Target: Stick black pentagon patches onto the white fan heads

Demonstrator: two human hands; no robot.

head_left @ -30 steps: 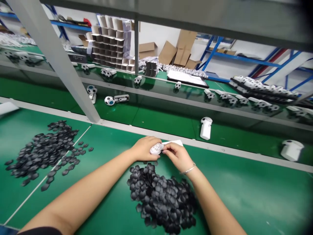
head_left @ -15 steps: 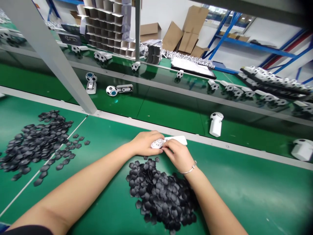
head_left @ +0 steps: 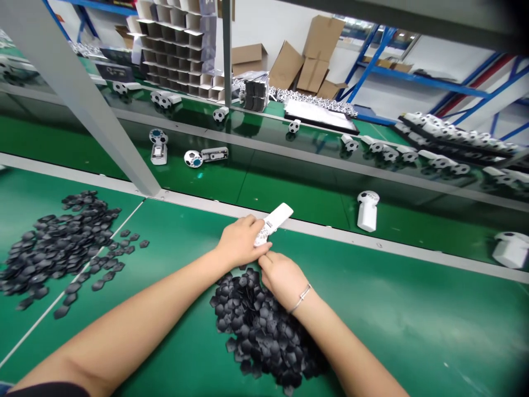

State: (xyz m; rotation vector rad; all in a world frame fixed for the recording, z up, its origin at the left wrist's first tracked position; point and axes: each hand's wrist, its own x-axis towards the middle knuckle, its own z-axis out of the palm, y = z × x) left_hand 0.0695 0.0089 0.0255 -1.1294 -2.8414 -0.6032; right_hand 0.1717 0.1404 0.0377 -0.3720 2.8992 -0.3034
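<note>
The right hand (head_left: 281, 275) has dropped back onto the pile of black pieces (head_left: 264, 331) on the green tabletop (head_left: 413, 320), fingers curled, contents hidden. Beyond it, the left hand (head_left: 239, 242) has tilted the white fan (head_left: 273, 223) handle-up, fingers closed around its head.

I note a second heap of black pieces (head_left: 53, 248) far left, finished ball-headed units (head_left: 367, 209) standing on the conveyor belt (head_left: 289, 190), stacked cardboard dividers (head_left: 177, 44) and flattened cartons (head_left: 314, 60) behind.
</note>
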